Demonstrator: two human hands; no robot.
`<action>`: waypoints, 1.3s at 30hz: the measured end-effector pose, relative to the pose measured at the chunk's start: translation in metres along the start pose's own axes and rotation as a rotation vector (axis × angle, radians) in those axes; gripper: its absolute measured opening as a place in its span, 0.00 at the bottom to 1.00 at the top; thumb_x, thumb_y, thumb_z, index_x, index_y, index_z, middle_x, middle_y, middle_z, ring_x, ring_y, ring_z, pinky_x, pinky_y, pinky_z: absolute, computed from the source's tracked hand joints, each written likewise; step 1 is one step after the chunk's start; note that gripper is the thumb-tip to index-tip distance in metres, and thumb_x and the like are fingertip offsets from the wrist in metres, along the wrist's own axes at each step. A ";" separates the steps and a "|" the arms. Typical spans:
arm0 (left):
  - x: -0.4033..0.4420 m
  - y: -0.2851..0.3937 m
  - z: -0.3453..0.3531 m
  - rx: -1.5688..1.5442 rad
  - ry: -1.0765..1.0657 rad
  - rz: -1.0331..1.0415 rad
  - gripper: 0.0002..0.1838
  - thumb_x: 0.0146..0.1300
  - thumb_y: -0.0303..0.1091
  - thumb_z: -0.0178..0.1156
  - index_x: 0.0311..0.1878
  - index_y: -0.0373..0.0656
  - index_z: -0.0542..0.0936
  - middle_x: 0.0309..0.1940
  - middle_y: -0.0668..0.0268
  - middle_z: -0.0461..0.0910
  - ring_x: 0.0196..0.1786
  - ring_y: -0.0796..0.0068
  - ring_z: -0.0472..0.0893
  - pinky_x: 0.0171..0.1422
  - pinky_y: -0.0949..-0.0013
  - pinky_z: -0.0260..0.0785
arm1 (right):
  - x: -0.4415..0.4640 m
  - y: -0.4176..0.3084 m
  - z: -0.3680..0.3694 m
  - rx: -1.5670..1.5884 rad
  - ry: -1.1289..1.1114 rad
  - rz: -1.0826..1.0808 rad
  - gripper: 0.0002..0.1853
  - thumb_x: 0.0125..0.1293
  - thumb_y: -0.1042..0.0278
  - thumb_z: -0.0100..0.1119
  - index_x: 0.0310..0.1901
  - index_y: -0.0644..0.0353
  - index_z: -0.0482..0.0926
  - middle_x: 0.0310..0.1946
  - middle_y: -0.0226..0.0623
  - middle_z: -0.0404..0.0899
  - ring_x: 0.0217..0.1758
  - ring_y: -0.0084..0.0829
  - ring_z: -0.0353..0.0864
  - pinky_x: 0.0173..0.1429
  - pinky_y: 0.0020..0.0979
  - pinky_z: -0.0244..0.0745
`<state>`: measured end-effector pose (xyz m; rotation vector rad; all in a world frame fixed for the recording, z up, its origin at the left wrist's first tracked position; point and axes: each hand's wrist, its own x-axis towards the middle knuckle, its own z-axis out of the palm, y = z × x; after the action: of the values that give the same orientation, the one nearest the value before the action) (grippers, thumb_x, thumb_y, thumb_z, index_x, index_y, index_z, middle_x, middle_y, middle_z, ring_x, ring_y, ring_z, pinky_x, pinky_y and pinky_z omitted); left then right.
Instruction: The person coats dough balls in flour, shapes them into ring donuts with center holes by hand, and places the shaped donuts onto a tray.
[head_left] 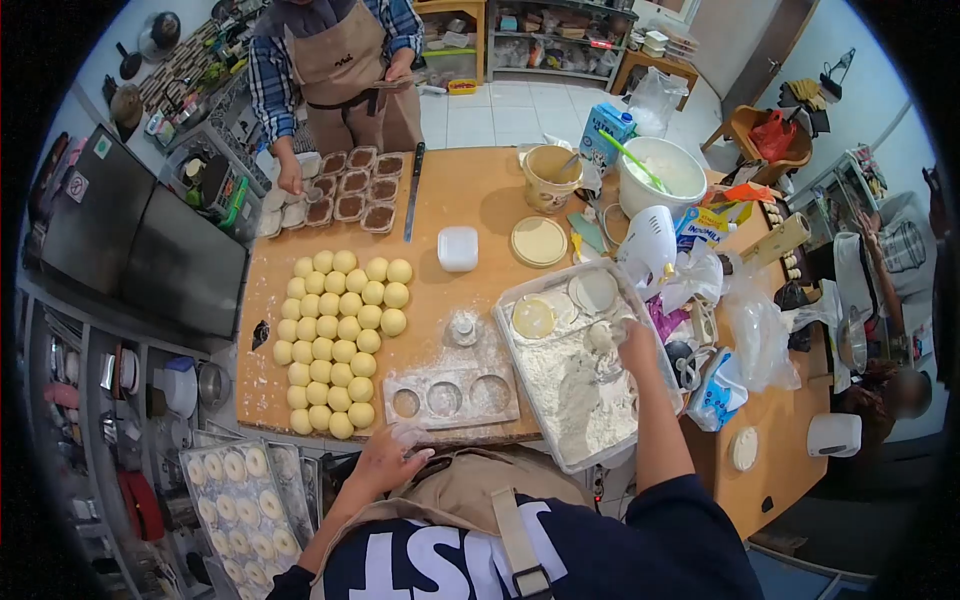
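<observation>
My left hand (390, 462) is at the near edge of the table, fingers apart and dusted with flour, by the lower left corner of a floured wooden board with three round holes (465, 400). Over the right side of a metal tray of flour (512, 345), my right hand (637, 350) points down with curled fingers. A flour-coated dough piece (602, 337) lies at its fingertips; whatever the fingers hold is hidden. Flattened dough discs (594, 291) and a yellowish disc (533, 317) rest at the tray's far end. A small floured knobbed tool (464, 328) stands beyond the board.
Rows of yellow dough balls (343, 351) cover the table's left. Behind them are chocolate-filled containers (352, 182), a long knife (414, 192) and a co-worker (340, 70). A white tub (458, 249), bowl (662, 172) and mixer (648, 240) stand farther back. Ring-shaped doughs (240, 500) fill trays lower left.
</observation>
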<state>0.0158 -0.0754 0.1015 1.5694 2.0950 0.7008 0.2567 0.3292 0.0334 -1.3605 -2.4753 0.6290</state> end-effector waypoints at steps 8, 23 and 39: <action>-0.019 -0.008 -0.001 -0.012 0.083 -0.019 0.12 0.56 0.41 0.64 0.41 0.46 0.81 0.37 0.59 0.80 0.44 0.56 0.77 0.49 0.59 0.69 | -0.004 -0.021 -0.011 0.013 -0.090 -0.073 0.17 0.48 0.81 0.50 0.42 0.66 0.80 0.35 0.58 0.79 0.44 0.55 0.79 0.49 0.44 0.73; -0.099 -0.094 -0.056 -0.020 0.206 -0.151 0.12 0.58 0.41 0.60 0.41 0.46 0.81 0.38 0.62 0.81 0.45 0.60 0.78 0.52 0.60 0.69 | -0.009 -0.172 0.075 -0.044 -0.327 -0.451 0.20 0.52 0.70 0.67 0.49 0.55 0.79 0.53 0.48 0.75 0.59 0.46 0.72 0.63 0.40 0.67; -0.246 -0.153 -0.071 -0.005 0.450 -0.464 0.14 0.57 0.42 0.62 0.44 0.47 0.80 0.41 0.60 0.80 0.47 0.57 0.78 0.54 0.58 0.68 | -0.074 -0.540 0.313 -0.336 -0.562 -1.085 0.25 0.56 0.73 0.55 0.57 0.47 0.72 0.58 0.42 0.72 0.51 0.42 0.78 0.50 0.42 0.76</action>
<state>-0.0754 -0.3575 0.0707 0.9131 2.6437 0.9422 -0.2318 -0.0667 0.0183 0.3041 -3.2852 0.3342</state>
